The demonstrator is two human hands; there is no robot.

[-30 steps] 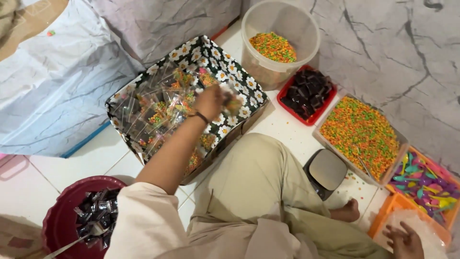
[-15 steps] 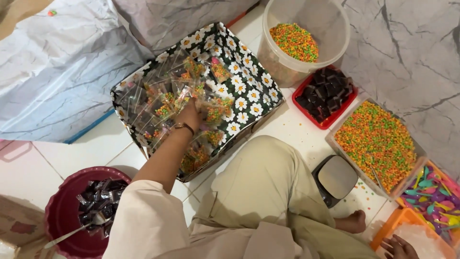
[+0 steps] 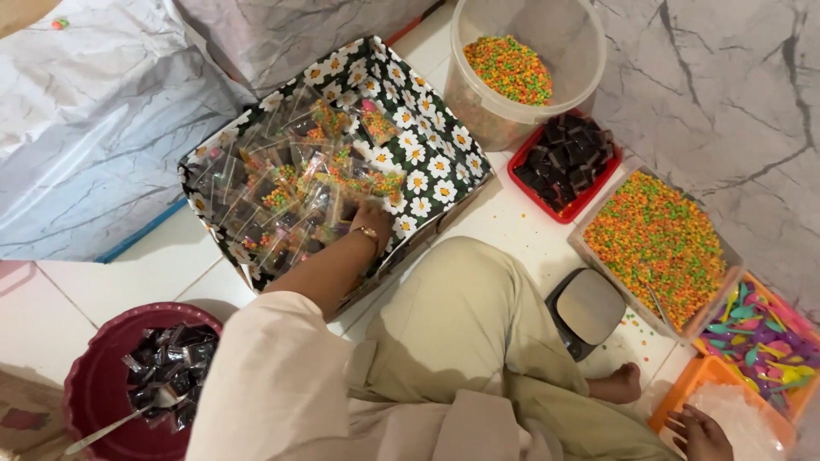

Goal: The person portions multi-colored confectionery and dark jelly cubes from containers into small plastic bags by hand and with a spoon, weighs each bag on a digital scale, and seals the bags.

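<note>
Hands: left (image 3: 369, 218) among packets (image 3: 299, 192), scale (image 3: 586, 309) beside knee

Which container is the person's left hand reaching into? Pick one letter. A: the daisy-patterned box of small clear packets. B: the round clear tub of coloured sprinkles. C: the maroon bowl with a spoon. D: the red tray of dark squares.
A: the left hand lies among the clear packets inside the daisy-patterned box.

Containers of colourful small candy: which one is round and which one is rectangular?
The clear bucket at the top is round; the clear tray, right of the red tray of dark pieces, is rectangular.
</note>
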